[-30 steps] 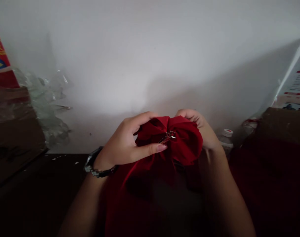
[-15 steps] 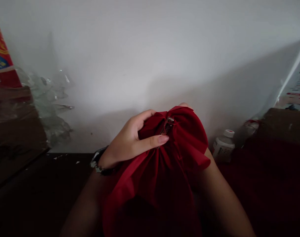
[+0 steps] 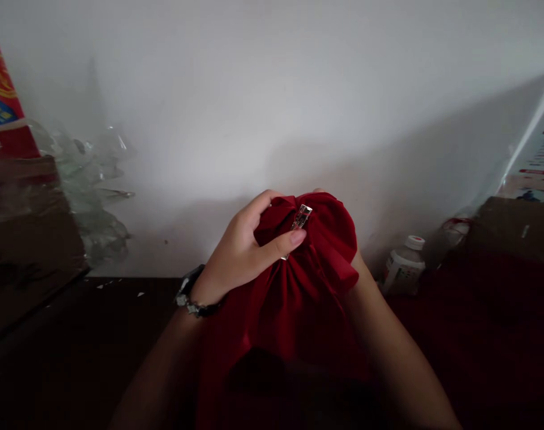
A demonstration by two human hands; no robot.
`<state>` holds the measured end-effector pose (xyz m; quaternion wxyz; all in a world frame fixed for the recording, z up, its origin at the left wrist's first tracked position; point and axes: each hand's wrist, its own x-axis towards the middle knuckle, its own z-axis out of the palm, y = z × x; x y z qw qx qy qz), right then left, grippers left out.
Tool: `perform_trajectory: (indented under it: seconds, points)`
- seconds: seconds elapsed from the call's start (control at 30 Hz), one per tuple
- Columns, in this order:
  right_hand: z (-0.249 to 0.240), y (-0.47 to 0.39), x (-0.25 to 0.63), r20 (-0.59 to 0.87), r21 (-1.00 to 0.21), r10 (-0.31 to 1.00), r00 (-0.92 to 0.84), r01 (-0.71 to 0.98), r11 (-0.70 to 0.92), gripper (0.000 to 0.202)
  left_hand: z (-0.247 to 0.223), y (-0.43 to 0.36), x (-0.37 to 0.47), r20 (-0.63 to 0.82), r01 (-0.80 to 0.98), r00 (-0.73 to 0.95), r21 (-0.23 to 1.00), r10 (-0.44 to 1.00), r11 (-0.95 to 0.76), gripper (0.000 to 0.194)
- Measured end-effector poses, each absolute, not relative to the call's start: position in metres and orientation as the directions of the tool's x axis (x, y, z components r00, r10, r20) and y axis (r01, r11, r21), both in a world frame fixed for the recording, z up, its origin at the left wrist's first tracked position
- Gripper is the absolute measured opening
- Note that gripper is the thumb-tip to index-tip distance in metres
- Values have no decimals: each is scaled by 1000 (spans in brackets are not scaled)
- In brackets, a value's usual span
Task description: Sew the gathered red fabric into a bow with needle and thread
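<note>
A red velvet-like hair bow point(image 3: 329, 224) with long hanging tails is between my two hands, its back side turned to me. A metal hair clip point(image 3: 303, 216) lies along its gathered centre. My left hand point(image 3: 242, 254) grips the bow from the left side, the thumb pressed across the clip and the fingers behind the cloth. My right hand point(image 3: 319, 190) is behind the bow on the right, holding it from the far side. Only a bit of a finger shows over the top edge; the rest is hidden by cloth.
A white-capped bottle point(image 3: 405, 266) stands on the right beside dark red cloth point(image 3: 478, 334). Cardboard boxes point(image 3: 30, 221) and crumpled clear plastic point(image 3: 99, 197) are at the left. Small white scraps point(image 3: 141, 294) lie on the dark table, against a white wall point(image 3: 236, 107).
The bow has shifted a little left and tilted, so the clip shows more of its flat face. My right forearm has moved left with it; the left thumb stays on the clip.
</note>
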<state>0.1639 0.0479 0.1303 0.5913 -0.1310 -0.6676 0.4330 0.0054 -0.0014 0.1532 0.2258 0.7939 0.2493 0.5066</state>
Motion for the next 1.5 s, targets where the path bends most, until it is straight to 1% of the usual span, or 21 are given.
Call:
perform_trajectory:
  seconds: [0.1, 0.17, 0.3, 0.4, 0.5, 0.63, 0.7, 0.77, 0.9, 0.97, 1.03, 1.1, 1.17, 1.23, 1.3, 1.37, 1.4, 1.43, 1.5]
  points:
    - [127, 49, 161, 674, -698, 725, -141, -442, 563, 24, 152, -2, 10, 725, 167, 299, 601, 621, -782, 22]
    - [126, 48, 159, 658, -690, 745, -113, -487, 535, 25, 151, -3, 11, 738, 167, 287, 589, 610, -791, 22]
    - [123, 48, 156, 633, -688, 755, -170, -571, 448, 19, 151, -4, 9, 755, 168, 294, 563, 587, -809, 24]
    - [123, 49, 158, 637, -676, 741, -213, -616, 404, 27, 154, -4, 4, 724, 182, 352, 569, 593, -802, 27]
    - [128, 49, 166, 640, -674, 732, -232, -628, 390, 35, 157, -4, -4, 673, 163, 422, 602, 607, -782, 29]
    - [136, 51, 181, 605, -718, 738, -300, -605, 343, 32, 162, -4, -15, 570, 133, 558, 656, 603, -743, 34]
    - [140, 53, 189, 590, -723, 752, -295, -607, 330, 29, 163, -5, -17, 502, 124, 632, 686, 590, -717, 35]
    - [143, 55, 197, 585, -715, 767, -264, -615, 333, 26, 164, -6, -16, 474, 130, 658, 693, 584, -709, 35]
    - [149, 55, 213, 571, -670, 808, -142, -649, 360, 20, 163, -7, -13, 493, 216, 639, 621, 590, -753, 42]
    - [154, 49, 222, 580, -643, 812, -65, -649, 407, 14, 163, -6, -12, 488, 248, 638, 603, 596, -758, 46]
    - [159, 40, 233, 619, -624, 785, -8, -611, 486, 10, 162, -6, -12, 485, 261, 634, 599, 602, -757, 50]
    - [165, 26, 247, 674, -619, 738, 11, -537, 573, 9, 162, -5, -11, 469, 283, 636, 598, 613, -750, 50]
    - [171, 11, 261, 706, -584, 702, 94, -485, 652, 7, 161, -5, -10, 443, 307, 639, 602, 629, -737, 49]
    - [174, -4, 271, 740, -530, 645, 192, -423, 735, 13, 160, -4, -7, 423, 324, 640, 609, 641, -724, 48]
    - [176, -15, 274, 777, -472, 557, 294, -313, 824, 15, 158, -2, -5, 417, 328, 638, 613, 647, -718, 47]
    - [174, -22, 270, 818, -414, 426, 387, -117, 903, 12, 155, 1, -1, 416, 329, 638, 614, 648, -718, 46]
    - [173, -24, 266, 850, -399, 375, 370, -11, 917, 11, 153, 2, 0, 415, 328, 639, 614, 647, -718, 46]
    - [171, -25, 262, 877, -401, 359, 320, 74, 913, 9, 152, 4, 2, 412, 326, 644, 615, 645, -718, 46]
    - [166, -23, 254, 880, -475, 465, 93, 173, 863, 5, 149, 6, 5, 401, 319, 659, 617, 636, -719, 46]
